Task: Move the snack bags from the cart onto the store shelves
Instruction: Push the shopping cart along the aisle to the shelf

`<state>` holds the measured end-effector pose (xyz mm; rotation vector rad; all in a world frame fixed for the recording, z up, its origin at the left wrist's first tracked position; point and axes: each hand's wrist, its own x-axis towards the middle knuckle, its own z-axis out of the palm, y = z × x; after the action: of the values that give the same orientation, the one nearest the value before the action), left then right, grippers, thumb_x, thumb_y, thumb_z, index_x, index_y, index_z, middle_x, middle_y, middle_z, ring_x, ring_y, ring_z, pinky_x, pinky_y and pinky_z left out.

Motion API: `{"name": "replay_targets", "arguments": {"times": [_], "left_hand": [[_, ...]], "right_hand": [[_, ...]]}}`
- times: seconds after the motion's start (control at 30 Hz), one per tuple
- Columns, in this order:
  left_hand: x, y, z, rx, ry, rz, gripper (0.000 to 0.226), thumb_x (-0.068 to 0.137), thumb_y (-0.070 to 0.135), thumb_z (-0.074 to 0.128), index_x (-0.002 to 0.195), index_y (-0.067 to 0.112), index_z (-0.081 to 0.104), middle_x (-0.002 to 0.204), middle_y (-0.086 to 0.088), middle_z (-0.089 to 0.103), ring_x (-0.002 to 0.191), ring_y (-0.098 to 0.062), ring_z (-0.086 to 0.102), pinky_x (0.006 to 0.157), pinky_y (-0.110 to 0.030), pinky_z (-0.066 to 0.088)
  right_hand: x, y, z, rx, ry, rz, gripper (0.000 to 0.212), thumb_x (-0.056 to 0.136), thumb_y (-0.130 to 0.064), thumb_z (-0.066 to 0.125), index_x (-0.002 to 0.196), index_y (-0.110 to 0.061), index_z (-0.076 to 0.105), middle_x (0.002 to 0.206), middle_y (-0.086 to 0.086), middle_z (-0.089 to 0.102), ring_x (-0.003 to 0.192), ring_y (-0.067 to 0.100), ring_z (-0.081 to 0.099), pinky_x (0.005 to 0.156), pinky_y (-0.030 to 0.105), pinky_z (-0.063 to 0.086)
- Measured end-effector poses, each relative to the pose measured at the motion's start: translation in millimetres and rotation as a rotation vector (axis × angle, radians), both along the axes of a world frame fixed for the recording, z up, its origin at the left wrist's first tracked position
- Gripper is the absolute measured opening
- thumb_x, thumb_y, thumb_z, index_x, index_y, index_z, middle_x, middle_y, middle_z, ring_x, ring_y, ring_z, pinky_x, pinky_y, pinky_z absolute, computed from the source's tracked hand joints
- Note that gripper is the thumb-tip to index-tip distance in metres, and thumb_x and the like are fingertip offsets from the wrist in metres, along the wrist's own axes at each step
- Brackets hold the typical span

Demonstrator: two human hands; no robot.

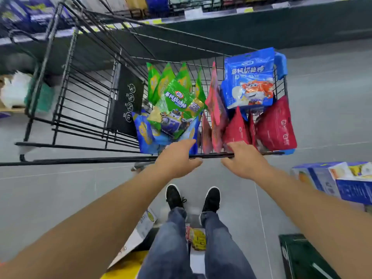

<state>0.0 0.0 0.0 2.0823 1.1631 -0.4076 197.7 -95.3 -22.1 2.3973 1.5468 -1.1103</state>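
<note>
Left hand (177,160) lies over the near rail of the cart (84,109), fingers loosely spread, gripping nothing visible; fingertips touch a blue bag (146,135). Right hand (244,161) rests on the same rail, fingers curled over it, beside the red bags (275,125). Snack bags stand upright in the cart's near end, long axes vertical: green bags (173,91) left, pink bags (215,105) centre, a blue bag with cartoon (249,81) topmost right. Cart's far section open. Store shelves (201,15) beyond; bare floor (326,93) right.
</note>
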Motion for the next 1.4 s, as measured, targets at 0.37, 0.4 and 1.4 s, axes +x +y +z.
{"name": "replay_targets", "arguments": {"times": [0.37, 0.4, 1.4], "left_hand": [[19, -26, -38, 0.410, 0.194, -0.060, 0.030, 0.097, 0.044, 0.042, 0.093, 0.025, 0.065, 0.081, -0.001, 0.066, 0.089, -0.023, 0.061, 0.091, -0.040, 0.026], [20, -26, -41, 0.413, 0.190, -0.056, 0.030, 0.097, 0.043, 0.042, 0.091, 0.024, 0.064, 0.079, -0.001, 0.064, 0.087, -0.023, 0.059, 0.091, -0.041, 0.025], [23, 159, -52, 0.521, 0.236, 0.069, 0.025, 0.102, 0.041, 0.027, 0.088, 0.027, 0.041, 0.090, 0.007, 0.048, 0.096, -0.020, 0.043, 0.090, -0.041, 0.023]], "right_hand": [[30, -27, -36, 0.154, -0.145, 0.012, 0.031, 0.099, -0.034, 0.043, 0.120, -0.031, 0.066, 0.112, 0.002, 0.071, 0.105, 0.031, 0.062, 0.093, 0.039, 0.039], [31, -26, -38, 0.176, -0.150, 0.023, 0.030, 0.099, -0.033, 0.044, 0.120, -0.031, 0.066, 0.112, 0.002, 0.071, 0.104, 0.031, 0.062, 0.091, 0.039, 0.039], [30, 175, -58, 0.385, -0.207, 0.001, 0.028, 0.099, -0.036, 0.039, 0.103, -0.032, 0.067, 0.093, -0.004, 0.072, 0.092, 0.026, 0.060, 0.084, 0.038, 0.041]]}}
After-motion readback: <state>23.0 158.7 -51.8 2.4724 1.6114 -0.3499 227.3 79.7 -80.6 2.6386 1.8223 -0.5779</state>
